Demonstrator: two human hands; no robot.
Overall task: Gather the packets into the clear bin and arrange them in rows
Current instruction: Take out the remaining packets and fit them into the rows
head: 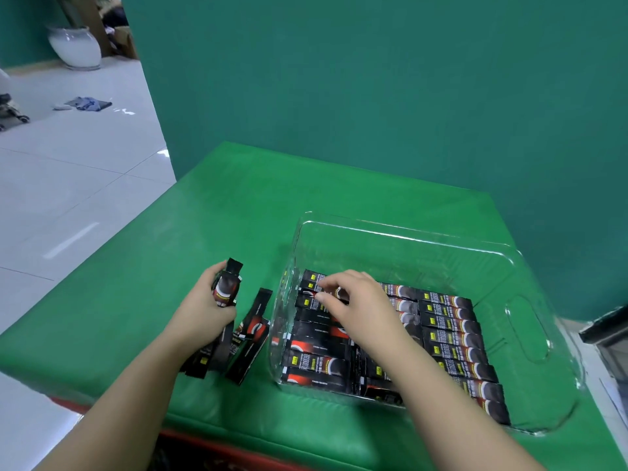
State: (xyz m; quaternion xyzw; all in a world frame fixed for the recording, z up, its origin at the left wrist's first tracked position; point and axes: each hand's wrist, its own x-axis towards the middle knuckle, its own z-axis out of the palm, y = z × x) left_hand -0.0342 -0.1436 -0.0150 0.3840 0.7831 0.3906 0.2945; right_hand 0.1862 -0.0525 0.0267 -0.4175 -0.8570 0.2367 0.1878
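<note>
The right hand (343,294) reaches into the clear bin (424,239) on the bench's right half, fingers pinching a slim, glossy black packet (311,282) at the top of the left row, its long axis running left to right like its neighbours. The left hand (204,304) grips a bundle of packets (227,287) upright, just left of the bin. Loose packets (251,334) lie beside it on the padded green bench (136,283).

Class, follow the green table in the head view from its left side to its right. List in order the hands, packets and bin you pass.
Left hand holding a bunch of packets → loose packets on the table → right hand pinching a packet inside the bin → rows of packets in the bin → handle wall of the clear bin.
</note>
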